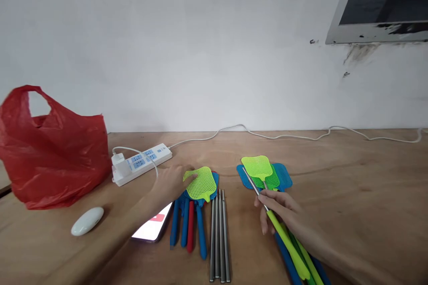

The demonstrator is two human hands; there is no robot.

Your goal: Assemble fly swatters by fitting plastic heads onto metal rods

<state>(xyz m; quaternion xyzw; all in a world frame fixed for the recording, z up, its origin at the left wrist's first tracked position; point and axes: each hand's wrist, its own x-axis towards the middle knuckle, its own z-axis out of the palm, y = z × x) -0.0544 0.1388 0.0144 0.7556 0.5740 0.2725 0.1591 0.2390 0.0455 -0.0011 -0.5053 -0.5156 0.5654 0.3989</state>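
My left hand [174, 180] is closed on the edge of a yellow-green fly swatter head [202, 183], its thumb across the mesh. The head has only a short stub, and it lies over a pile of other swatter heads. Below them lie blue handles [201, 231] and a red handle [190, 227]. Several metal rods [219, 236] lie side by side to the right. My right hand [279, 209] pinches a metal rod with a yellow-green handle [289, 247]; no head shows on its tip. Under that hand lie assembled fly swatters [257, 167] with yellow-green, green and blue heads.
A red plastic bag [60, 156] stands at the left. A white power strip [143, 164] with a plugged-in charger and cable is behind my left hand. A white mouse-shaped object [87, 221] and a lit phone [152, 226] lie near my left forearm. A wall rises behind the table.
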